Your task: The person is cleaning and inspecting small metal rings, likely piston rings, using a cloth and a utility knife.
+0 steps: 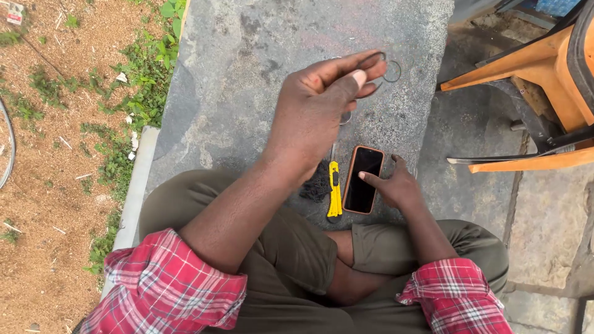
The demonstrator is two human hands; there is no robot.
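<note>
My left hand (322, 105) is raised above the stone slab (247, 74), its fingertips pinched on thin metal wire rings (388, 69). My right hand (396, 182) rests low on the slab, fingers spread, its thumb touching the dark screen of a phone in an orange case (362, 179). A yellow utility knife (335, 190) lies just left of the phone. Beside the knife sits a small dark tangle of thread or mesh (317, 182), partly hidden by my left wrist. I sit cross-legged in olive trousers and a red plaid shirt.
An orange wooden chair (544, 80) stands at the right on paving stones. Left of the slab's edge lie bare sandy soil and green weeds (136, 80). A thin curved wire or hose (7, 148) shows at the far left.
</note>
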